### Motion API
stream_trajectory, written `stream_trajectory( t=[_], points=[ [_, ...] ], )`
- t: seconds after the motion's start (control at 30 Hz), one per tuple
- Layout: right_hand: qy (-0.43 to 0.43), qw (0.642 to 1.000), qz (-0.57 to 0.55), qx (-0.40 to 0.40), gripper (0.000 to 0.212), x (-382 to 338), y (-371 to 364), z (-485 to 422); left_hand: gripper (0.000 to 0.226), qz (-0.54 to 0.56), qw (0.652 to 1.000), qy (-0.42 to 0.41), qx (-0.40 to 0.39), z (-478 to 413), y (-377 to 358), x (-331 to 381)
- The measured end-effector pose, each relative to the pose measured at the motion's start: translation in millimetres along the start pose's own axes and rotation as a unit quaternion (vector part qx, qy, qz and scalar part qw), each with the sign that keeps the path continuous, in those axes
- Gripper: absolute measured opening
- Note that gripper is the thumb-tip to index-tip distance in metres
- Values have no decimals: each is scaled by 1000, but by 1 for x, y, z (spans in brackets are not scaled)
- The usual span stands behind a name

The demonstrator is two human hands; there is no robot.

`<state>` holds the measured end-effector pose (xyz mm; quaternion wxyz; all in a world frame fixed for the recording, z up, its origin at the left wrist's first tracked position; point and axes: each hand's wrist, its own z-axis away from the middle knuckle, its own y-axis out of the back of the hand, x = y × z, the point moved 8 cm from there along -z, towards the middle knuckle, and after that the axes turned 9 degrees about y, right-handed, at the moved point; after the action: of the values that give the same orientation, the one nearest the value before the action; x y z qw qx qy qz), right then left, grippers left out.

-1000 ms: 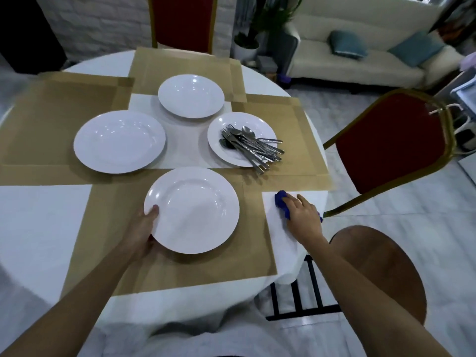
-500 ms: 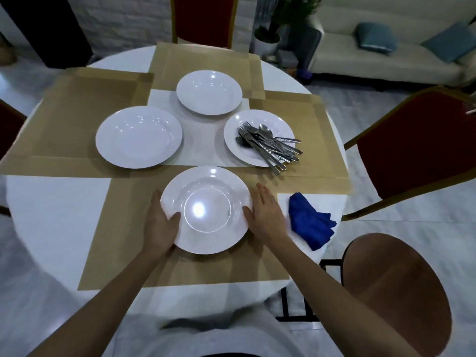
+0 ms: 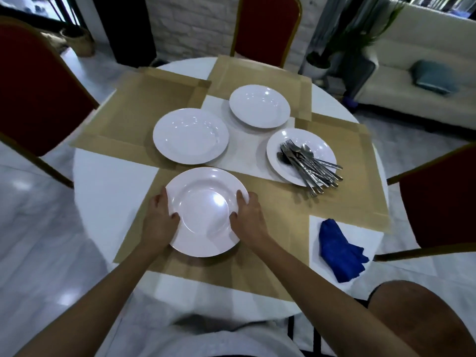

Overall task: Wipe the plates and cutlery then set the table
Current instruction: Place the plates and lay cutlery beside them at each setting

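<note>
A white plate (image 3: 206, 202) lies on the tan placemat (image 3: 278, 210) nearest me. My left hand (image 3: 159, 220) grips its left rim and my right hand (image 3: 248, 219) grips its right rim, thumbs on top. Two more bare white plates sit further back, one at the left (image 3: 190, 136) and one at the far middle (image 3: 259, 105). A fourth plate (image 3: 298, 140) at the right carries a pile of forks and spoons (image 3: 309, 166). The blue cloth (image 3: 338, 251) lies crumpled on the white tablecloth at my right, apart from both hands.
The round table (image 3: 108, 181) is ringed by red chairs at the left (image 3: 33, 94), far side (image 3: 265, 27) and right (image 3: 438, 197). A brown wooden stool (image 3: 417, 318) stands at my lower right. A sofa and potted plant are behind.
My right hand let go of the blue cloth and moved left to the near plate's right rim. Both hands now hold that plate. The view shifted rightwards.
</note>
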<state>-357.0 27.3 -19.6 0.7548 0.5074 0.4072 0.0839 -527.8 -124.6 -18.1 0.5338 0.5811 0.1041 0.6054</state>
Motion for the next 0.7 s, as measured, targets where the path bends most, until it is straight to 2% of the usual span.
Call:
stream_trajectory(
  t=[0.1, 0.23, 0.33, 0.43, 0.53, 0.7],
  points=[
    [-2, 999, -52, -13, 63, -22, -17, -6, 73, -21, 999, 28, 26, -2, 22, -24],
    [21, 998, -45, -42, 63, -41, -34, -10, 73, -53, 997, 55, 27, -10, 33, -49],
    [49, 998, 20, -36, 56, -49, -33, -13, 71, -76, 994, 58, 44, -13, 38, -52],
    [60, 995, 71, 20, 47, -49, -14, -30, 62, -96, 990, 30, 102, -21, 48, -36],
    [79, 991, 91, 57, 50, -50, 12, -66, 54, -73, 992, -8, 104, -48, 55, -6],
    [54, 997, 56, 27, 53, -48, 40, -137, 53, -24, 997, -9, 78, -109, 57, 42]
  ],
)
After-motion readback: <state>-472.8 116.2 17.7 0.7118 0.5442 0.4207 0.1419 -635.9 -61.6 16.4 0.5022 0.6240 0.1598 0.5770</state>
